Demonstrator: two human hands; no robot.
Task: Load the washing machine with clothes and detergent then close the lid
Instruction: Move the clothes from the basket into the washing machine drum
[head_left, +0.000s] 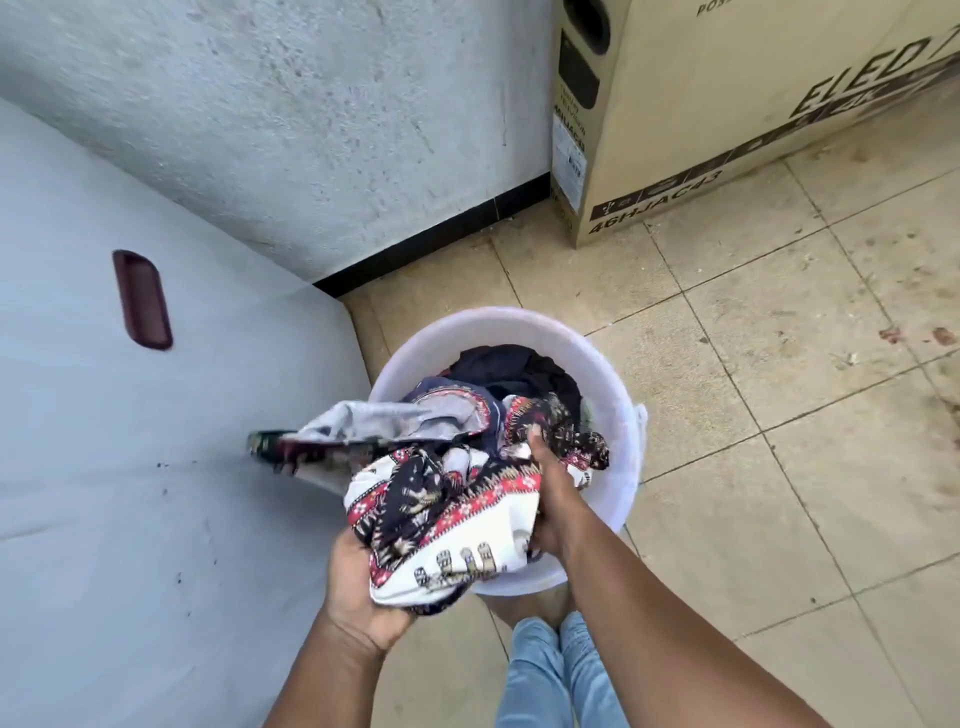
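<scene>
A white plastic bucket stands on the tiled floor, full of clothes. On top lies a patterned garment in white, red and dark blue, with dark clothes behind it. My left hand grips the patterned garment from below at its near edge. My right hand grips the same bundle from the right, fingers sunk into the cloth. A grey piece of fabric trails off to the left, blurred. The white washing machine's side with a dark red recessed handle fills the left; its lid is out of view.
A large cardboard television box stands against the rough grey wall at the back right. Beige floor tiles spread to the right of the bucket. My legs in light blue jeans are just below the bucket.
</scene>
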